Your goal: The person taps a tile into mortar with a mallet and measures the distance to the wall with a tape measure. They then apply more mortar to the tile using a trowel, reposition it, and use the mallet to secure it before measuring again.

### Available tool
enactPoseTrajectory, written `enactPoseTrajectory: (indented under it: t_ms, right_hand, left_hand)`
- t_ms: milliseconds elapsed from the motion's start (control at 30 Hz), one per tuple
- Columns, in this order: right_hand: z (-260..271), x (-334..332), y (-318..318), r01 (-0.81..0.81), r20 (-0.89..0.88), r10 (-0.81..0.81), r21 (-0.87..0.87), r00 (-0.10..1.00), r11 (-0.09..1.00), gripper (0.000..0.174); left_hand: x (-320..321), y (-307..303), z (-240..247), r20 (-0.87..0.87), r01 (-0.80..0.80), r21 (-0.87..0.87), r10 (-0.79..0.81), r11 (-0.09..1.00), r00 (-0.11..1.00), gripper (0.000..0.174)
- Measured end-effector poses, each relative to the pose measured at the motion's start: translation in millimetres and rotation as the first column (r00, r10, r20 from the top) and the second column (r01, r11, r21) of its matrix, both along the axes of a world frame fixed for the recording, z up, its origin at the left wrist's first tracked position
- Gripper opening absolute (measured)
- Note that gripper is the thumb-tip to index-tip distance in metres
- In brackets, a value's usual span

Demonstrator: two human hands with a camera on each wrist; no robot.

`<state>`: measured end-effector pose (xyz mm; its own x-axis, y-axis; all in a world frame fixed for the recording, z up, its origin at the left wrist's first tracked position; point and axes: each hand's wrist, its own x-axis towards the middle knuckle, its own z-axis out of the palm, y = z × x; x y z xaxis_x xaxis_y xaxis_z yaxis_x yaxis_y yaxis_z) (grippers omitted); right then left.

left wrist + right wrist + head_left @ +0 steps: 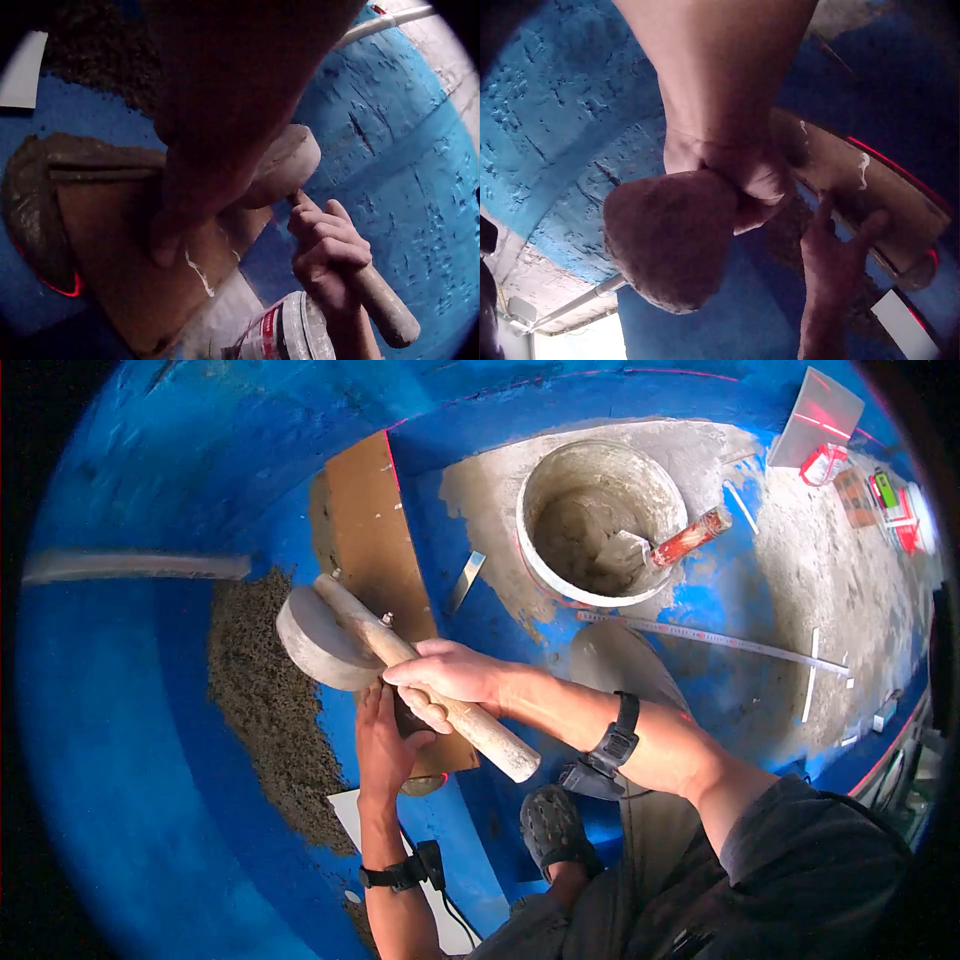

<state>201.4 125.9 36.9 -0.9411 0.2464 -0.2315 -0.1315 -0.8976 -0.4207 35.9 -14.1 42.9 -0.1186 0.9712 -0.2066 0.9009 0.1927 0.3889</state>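
My right hand (445,678) grips the wooden handle (492,738) of a mallet, whose pale round head (322,642) is over the left edge of a brown tile (368,510). In the left wrist view the right hand (330,251) has its fingers curled round the handle. My left hand (385,748) rests on the tile just below the mallet head, its thumb and fingers apart in the right wrist view (836,251). Grey mortar (37,202) lies beneath and beyond one end of the tile in the left wrist view.
A bucket of grey mortar (528,550) holds a trowel with a red handle (692,538). A measuring tape (715,637) and a small metal strip (466,582) lie on the blue floor. Dark crumbly mortar (262,700) is left of the tile, and a white piece (348,815) lies near the left forearm.
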Motion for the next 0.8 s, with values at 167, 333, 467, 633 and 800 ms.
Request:
enactPoseTrajectory:
  t_ms: [167, 333, 467, 633, 800]
  right_hand:
    - [8.2, 2.9, -1.9, 0.036, 0.058, -0.035, -0.022, 0.998, 0.999, 0.028]
    - [2.8, 5.5, -1.1, -0.006, 0.041, 0.006, 0.005, 0.999, 1.0, 0.03]
    - [4.6, 5.0, -1.9, 0.014, 0.06, -0.013, -0.018, 0.998, 1.0, 0.03]
    - [0.6, 5.7, -2.9, 0.017, 0.035, -0.016, -0.017, 0.999, 1.0, 0.03]
    - [-1.2, 7.5, -3.7, 0.017, 0.031, -0.016, -0.034, 0.999, 0.999, 0.03]
  left_hand:
    - [1.8, 0.0, -3.5, -0.009, -0.003, 0.014, 0.003, 1.0, 1.0, 0.101]
    - [1.1, 2.4, -2.8, -0.029, -0.018, 0.063, 0.02, 0.998, 0.999, 0.087]
    - [7.1, 7.3, 1.8, -0.031, 0.01, 0.084, -0.007, 0.996, 1.0, 0.084]
    - [5.9, 8.7, -1.1, -0.006, 0.004, 0.099, -0.003, 0.995, 1.0, 0.077]
    - [1.3, 7.1, -8.4, 0.027, -0.011, 0.048, 0.01, 0.999, 1.0, 0.087]
